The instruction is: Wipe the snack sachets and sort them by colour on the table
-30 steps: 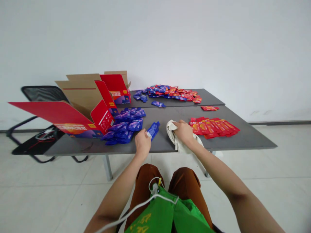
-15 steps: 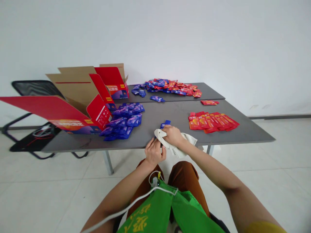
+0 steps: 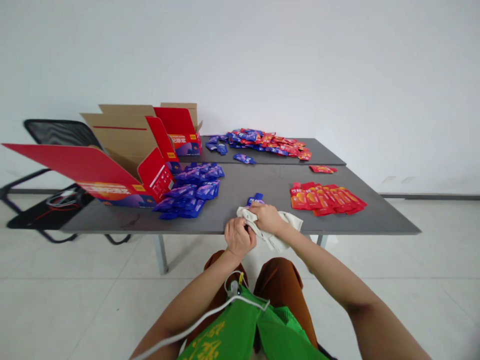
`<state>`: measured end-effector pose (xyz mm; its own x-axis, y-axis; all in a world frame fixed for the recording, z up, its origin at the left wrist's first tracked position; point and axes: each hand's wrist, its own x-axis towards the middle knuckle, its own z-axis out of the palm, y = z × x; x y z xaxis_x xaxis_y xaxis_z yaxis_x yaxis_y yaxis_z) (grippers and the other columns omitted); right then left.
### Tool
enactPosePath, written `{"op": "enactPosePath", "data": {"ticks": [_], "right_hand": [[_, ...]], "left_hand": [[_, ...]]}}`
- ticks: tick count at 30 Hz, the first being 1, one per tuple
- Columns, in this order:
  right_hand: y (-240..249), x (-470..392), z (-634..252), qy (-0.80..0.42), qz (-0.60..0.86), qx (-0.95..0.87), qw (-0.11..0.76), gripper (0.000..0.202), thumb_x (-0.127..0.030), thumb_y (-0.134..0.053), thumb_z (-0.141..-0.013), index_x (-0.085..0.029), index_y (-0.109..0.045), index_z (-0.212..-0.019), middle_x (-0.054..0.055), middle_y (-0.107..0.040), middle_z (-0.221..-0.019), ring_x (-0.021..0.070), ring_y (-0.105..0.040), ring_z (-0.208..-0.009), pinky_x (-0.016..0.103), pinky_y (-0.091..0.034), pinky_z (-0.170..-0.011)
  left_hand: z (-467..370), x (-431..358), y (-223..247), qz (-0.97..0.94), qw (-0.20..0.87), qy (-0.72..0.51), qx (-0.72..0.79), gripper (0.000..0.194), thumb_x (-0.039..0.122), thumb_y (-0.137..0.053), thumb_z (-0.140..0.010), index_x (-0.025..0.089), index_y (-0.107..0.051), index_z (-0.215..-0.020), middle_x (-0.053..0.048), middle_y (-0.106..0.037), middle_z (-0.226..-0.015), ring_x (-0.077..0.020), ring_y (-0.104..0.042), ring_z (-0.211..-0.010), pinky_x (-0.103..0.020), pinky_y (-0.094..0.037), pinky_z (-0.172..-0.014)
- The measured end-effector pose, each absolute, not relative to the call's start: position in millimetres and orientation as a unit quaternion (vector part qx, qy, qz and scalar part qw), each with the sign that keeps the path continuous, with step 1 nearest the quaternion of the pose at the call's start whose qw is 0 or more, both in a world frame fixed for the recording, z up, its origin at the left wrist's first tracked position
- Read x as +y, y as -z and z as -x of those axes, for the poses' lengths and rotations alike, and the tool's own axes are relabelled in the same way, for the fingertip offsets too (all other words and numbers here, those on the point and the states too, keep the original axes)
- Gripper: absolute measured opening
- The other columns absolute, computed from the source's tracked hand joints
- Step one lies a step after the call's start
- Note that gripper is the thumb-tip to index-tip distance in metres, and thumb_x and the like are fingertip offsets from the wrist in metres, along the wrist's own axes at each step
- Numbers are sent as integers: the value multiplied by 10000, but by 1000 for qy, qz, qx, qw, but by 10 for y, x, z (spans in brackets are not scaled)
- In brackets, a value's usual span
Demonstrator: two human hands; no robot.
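At the table's front edge, a blue sachet (image 3: 254, 199) lies partly hidden under a white cloth (image 3: 279, 241) and my hands. My right hand (image 3: 268, 218) is closed round the cloth on top of the sachet. Just left of it, my left hand (image 3: 239, 237) has its fingers curled at the sachet's near end; what they grip is hidden. Several blue sachets (image 3: 191, 192) are stacked to the left. On the right, a fanned row of red sachets (image 3: 326, 199) lies on the grey table (image 3: 258, 177).
Open red boxes (image 3: 123, 192) stand along the left side. A mixed heap of blue and red sachets (image 3: 270, 141) is at the back. Single sachets, one blue (image 3: 244, 158) and one red (image 3: 323, 169), lie before it. A black chair (image 3: 41, 207) is at far left.
My left hand's fingers have curled in more. My right hand and the cloth have shifted slightly on the sachet. The camera view has tilted a little.
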<state>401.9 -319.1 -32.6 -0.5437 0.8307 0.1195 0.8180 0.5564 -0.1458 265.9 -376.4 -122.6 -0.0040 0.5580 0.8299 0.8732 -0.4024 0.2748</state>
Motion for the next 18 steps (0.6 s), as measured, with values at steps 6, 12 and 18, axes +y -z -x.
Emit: {"op": "enactPosePath", "data": {"ticks": [6, 12, 18], "right_hand": [[373, -3015, -3986, -38, 515, -848, 115, 236, -316, -501, -862, -263, -687, -998, 44, -653, -1061, 175, -606, -903, 226, -401, -710], [406, -2746, -4042, -142, 461, -862, 156, 138, -252, -614, -739, -190, -718, -805, 38, -673, -830, 137, -599, -737, 191, -382, -663], [548, -2741, -4138, -176, 444, -833, 279, 120, -233, -613, -716, -173, -716, -718, 26, -682, -763, 122, -590, -699, 181, -392, -658]], "left_hand": [[-2676, -3664, 1192, 690, 179, 446, -540, 214, 235, -461, -810, 155, -494, -1006, -111, -626, -825, -250, -563, -777, -392, -364, -732], [-2618, -3643, 1331, 702, 228, 480, -474, 280, 296, -477, -814, 169, -480, -1064, -127, -677, -966, -240, -608, -860, -411, -340, -840], [-2638, -3675, 1309, 739, 230, 475, -418, 483, 361, -500, -820, 144, -427, -1245, -143, -653, -1152, -273, -561, -1166, -505, -196, -1065]]}}
